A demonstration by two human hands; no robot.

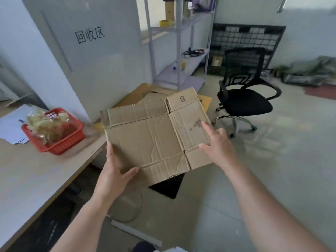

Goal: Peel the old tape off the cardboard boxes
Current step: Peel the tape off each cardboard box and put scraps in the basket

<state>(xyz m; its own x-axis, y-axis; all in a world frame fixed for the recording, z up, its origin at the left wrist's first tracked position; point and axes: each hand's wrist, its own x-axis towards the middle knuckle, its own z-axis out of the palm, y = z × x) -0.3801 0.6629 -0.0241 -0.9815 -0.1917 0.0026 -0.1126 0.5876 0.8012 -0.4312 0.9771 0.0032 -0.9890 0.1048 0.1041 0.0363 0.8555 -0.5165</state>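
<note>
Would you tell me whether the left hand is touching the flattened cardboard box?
Touching: in the head view the left hand grips the flattened cardboard box, thumb on top.

1. Table [36, 175], left: red basket [72, 140] of crumpled wads, papers [11, 124] just beside it.
2. Floor [272, 170]: chair [245, 102], shelf [171, 73], flat cardboard [138, 93], black mat [169, 186].
</note>
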